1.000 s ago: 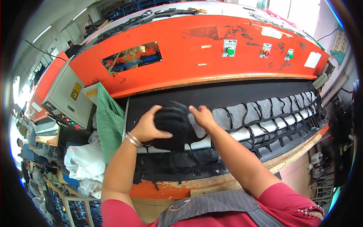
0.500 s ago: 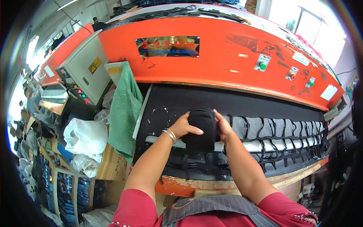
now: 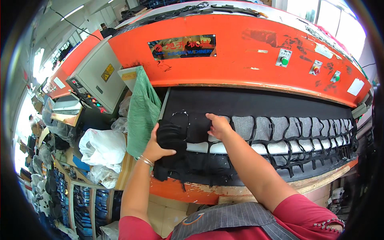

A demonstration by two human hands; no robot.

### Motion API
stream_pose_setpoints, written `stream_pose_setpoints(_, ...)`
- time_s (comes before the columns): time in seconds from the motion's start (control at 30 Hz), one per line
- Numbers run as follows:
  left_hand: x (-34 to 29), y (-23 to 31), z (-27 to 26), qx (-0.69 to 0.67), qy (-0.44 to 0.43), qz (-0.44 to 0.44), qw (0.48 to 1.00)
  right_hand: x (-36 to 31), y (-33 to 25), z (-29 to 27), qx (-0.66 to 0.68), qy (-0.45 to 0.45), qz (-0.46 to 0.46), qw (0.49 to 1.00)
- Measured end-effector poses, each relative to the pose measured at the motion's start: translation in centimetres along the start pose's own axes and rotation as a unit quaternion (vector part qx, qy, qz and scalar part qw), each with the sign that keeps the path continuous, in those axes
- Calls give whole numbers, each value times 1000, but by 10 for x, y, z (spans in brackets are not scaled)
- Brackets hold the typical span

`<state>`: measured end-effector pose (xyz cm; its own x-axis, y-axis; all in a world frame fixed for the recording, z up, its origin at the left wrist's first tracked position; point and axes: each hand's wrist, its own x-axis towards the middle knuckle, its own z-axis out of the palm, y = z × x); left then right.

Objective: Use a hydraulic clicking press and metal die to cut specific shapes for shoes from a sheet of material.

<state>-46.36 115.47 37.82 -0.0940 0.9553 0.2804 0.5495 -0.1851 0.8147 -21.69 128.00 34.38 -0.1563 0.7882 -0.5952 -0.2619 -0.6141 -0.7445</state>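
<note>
My left hand (image 3: 157, 146) is wrapped around a thick stack of black fabric pieces (image 3: 171, 135), at the left end of the black work surface (image 3: 240, 98); the stack's lower part hangs toward the front edge. My right hand (image 3: 219, 127) has its index finger stretched to the left and its fingers apart, with nothing visible in them. It is over the surface at the left end of a row of grey pieces (image 3: 243, 126) edged with black strips. In front of that row runs a white strip (image 3: 256, 149), crossed by black straps; more black strapped pieces (image 3: 272, 162) lie nearer me.
An orange machine (image 3: 240, 68) with push buttons (image 3: 284, 61) rises behind the surface. At the left hang a green sack (image 3: 142, 116) and white plastic bags (image 3: 102, 148). A grey control cabinet (image 3: 96, 76) stands beyond. A worn wooden edge (image 3: 316, 186) borders the front.
The black fabric stack, held between both hands before, has moved left in my left hand. My right hand has let go of it and shifted slightly left over the surface. The view has shifted a little.
</note>
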Motion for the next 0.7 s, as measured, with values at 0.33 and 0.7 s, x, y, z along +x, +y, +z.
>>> stream_pose_setpoints(0.33,92,82,2,399,-368,346,765,4,-8,8,-67,-42,24,997)
stream_pose_setpoints(0.7,117,93,61,529,-541,327,566,-22,-11,4,148,-156,53,975)
